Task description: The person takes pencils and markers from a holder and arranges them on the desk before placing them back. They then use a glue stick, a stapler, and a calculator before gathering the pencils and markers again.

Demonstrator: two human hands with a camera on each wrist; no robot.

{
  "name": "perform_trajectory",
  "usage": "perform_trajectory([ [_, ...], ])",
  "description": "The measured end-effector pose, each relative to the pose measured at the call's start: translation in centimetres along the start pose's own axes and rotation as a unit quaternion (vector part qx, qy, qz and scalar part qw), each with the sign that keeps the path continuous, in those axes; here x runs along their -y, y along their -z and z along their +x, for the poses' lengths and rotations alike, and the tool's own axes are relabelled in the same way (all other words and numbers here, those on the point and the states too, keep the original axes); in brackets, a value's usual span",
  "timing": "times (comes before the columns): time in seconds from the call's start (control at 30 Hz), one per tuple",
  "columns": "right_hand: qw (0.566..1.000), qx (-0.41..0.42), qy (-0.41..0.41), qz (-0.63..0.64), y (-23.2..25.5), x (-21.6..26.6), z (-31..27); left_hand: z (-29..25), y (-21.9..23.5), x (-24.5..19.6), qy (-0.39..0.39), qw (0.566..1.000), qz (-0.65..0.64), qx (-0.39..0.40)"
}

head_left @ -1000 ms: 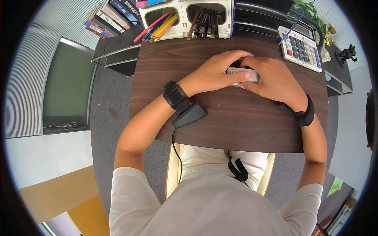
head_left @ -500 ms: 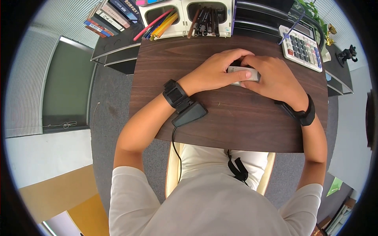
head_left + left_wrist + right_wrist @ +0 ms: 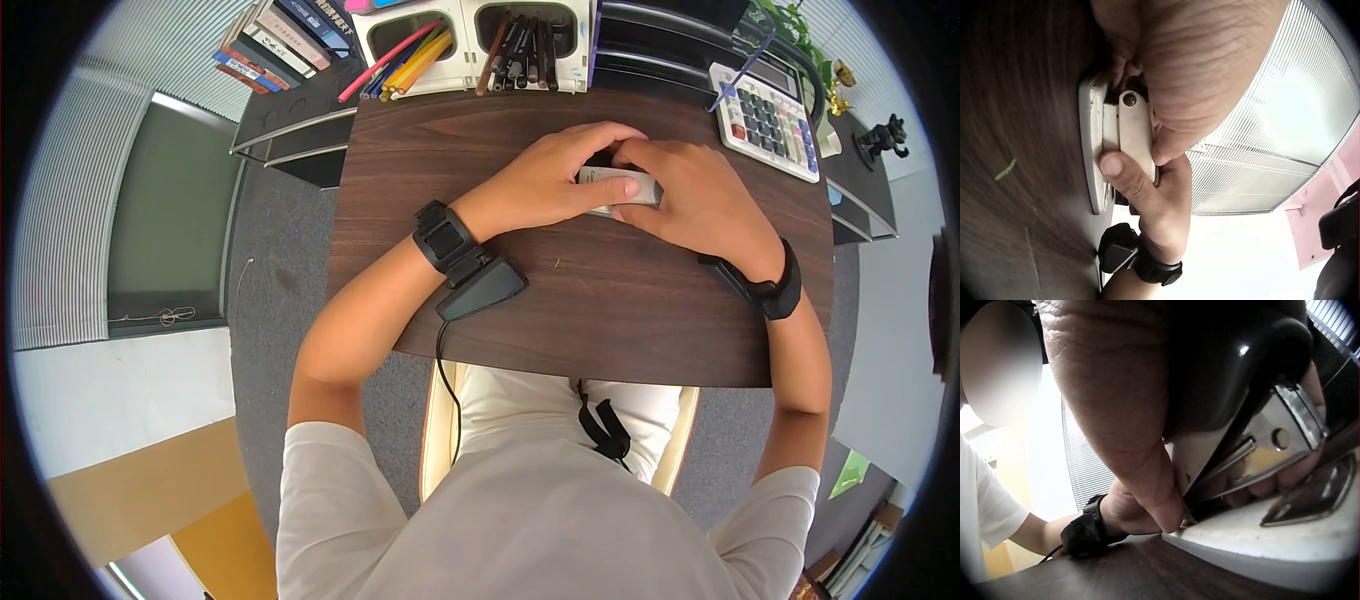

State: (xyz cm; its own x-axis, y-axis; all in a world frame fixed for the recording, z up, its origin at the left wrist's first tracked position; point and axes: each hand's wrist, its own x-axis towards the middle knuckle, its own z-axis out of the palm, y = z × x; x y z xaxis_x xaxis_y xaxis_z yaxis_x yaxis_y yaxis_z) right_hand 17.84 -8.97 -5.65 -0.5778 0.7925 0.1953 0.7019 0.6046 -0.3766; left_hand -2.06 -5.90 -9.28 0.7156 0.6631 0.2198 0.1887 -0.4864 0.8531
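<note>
A white-and-grey stapler (image 3: 648, 192) sits on the dark wooden desk between both hands. My left hand (image 3: 545, 182) grips it from the left, its thumb laid across the top. From the right, my right hand (image 3: 695, 198) holds the other end with curled fingers. Close up, the left wrist view shows the stapler's pale arm with a rivet (image 3: 1129, 99), and the right thumb (image 3: 1114, 165) against its side. In the right wrist view the metal nose (image 3: 1279, 439) stands raised above the white base (image 3: 1235, 539) and its metal plate (image 3: 1310, 494). Fingers hide much of the stapler.
White holders (image 3: 465, 50) with coloured pencils and dark pens stand at the desk's back. A calculator (image 3: 765, 120) lies at the back right, books (image 3: 285, 45) at the far left. A black wrist device (image 3: 482, 290) trails a cable (image 3: 447, 375) over the front edge.
</note>
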Motion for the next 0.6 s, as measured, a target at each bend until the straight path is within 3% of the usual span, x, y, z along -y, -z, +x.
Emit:
perform_trajectory([
  [0.6, 1.0, -0.009, 0.01, 0.002, -0.15, -0.18, -0.05, -0.06, 0.01, -0.09, 0.004, 1.0, -0.006, 0.001],
])
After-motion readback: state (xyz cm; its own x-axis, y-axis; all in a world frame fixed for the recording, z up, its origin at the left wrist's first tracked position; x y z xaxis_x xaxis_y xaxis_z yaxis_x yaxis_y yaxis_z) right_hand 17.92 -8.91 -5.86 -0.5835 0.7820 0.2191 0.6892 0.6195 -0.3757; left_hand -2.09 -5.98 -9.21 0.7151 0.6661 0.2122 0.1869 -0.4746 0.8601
